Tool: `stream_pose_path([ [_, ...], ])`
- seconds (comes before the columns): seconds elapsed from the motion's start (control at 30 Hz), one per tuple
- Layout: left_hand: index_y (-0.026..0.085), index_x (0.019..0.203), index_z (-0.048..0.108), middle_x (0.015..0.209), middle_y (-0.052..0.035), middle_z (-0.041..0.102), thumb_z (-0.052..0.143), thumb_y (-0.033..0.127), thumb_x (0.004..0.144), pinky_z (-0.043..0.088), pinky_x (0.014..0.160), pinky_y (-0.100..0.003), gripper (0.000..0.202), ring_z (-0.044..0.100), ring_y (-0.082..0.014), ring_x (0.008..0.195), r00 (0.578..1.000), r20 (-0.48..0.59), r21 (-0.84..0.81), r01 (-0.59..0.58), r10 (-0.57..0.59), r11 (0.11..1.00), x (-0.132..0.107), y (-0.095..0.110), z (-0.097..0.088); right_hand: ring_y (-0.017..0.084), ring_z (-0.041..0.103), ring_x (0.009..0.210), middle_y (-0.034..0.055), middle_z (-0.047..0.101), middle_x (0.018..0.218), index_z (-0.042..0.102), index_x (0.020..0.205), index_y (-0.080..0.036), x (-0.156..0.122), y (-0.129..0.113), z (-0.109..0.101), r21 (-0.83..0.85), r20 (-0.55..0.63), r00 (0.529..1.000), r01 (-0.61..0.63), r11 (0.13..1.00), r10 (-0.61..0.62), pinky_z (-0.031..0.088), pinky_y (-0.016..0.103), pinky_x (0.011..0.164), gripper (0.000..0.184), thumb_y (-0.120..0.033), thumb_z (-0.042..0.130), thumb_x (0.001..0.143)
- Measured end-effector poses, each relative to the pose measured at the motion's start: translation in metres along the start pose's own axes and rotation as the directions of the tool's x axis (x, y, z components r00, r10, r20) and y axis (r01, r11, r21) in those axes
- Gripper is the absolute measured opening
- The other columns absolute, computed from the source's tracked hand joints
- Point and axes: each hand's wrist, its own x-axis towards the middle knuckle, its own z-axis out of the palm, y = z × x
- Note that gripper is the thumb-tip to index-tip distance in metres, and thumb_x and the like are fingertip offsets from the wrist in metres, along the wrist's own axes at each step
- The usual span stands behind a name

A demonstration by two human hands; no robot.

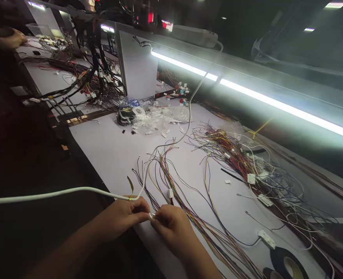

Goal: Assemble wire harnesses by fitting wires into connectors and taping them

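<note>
My left hand (pixel 130 212) and my right hand (pixel 174 226) meet fingertip to fingertip over the table's near edge. Both are closed in a pinch on a small white piece (pixel 151 216), which looks like a plastic connector; the fingers cover most of it. A thin light-coloured bit shows between the fingertips, too small to name. Running across the top of my left hand is a white cable (pixel 81 189) with a yellow tie (pixel 130 185) on it. Just beyond my right hand lies a bundle of coloured wires (pixel 186 211), with a white connector (pixel 170 193) among them.
A large heap of wires (pixel 232 153) with white connectors lies at the right. Black tape rolls (pixel 289 265) sit at the lower right. Clear plastic bags (pixel 160 118) of small parts lie at the back. Another person's hand (pixel 16 38) shows far left, beside more wire harnesses (pixel 92 77).
</note>
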Motion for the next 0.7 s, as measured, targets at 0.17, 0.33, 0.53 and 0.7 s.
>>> stream_pose_path([
  [0.17,0.021,0.086,0.066,0.078,0.0011,0.063,0.065,0.042,0.081,0.042,0.07,-0.026,0.022,0.053,-0.0159,0.074,0.999,0.033,-0.133,0.035,-0.031,0.99,-0.001,-0.006,0.0,0.009,0.051,0.059,-0.0048,0.057,0.061,0.059,0.064,-0.019,0.0,-0.001,0.0,-0.042,0.053,0.999,-0.002,0.999,0.005,0.03,0.021,0.056,0.015,-0.016,0.063,0.078],
  [0.33,0.021,0.088,0.07,0.08,-0.0007,0.066,0.064,0.042,0.08,0.044,0.072,-0.028,0.023,0.058,-0.0189,0.077,0.999,0.046,-0.043,-0.013,0.015,0.999,-0.004,-0.005,-0.001,0.01,0.053,0.06,-0.0038,0.06,0.062,0.061,0.067,-0.02,-0.001,0.001,0.003,-0.095,0.044,0.999,0.034,0.995,-0.03,0.03,0.021,0.056,0.012,-0.018,0.064,0.079],
  [0.53,0.022,0.087,0.068,0.086,-0.0013,0.066,0.062,0.041,0.083,0.043,0.082,-0.029,0.02,0.059,-0.0207,0.088,0.996,-0.063,-0.021,-0.06,0.059,0.998,0.0,-0.005,0.003,0.009,0.05,0.057,-0.0041,0.056,0.059,0.058,0.064,-0.019,0.002,0.006,0.005,-0.045,-0.02,0.999,0.045,0.998,-0.046,0.032,0.02,0.055,0.019,-0.02,0.063,0.082],
  [0.7,0.022,0.085,0.068,0.083,-0.0002,0.067,0.062,0.039,0.084,0.042,0.078,-0.029,0.018,0.058,-0.0192,0.083,0.999,-0.037,-0.101,-0.026,0.022,0.995,-0.002,-0.009,0.003,0.011,0.057,0.061,-0.0016,0.063,0.064,0.066,0.067,-0.02,0.005,0.019,0.017,-0.055,-0.171,0.976,0.126,0.99,-0.134,0.036,0.02,0.058,0.013,-0.023,0.071,0.079],
])
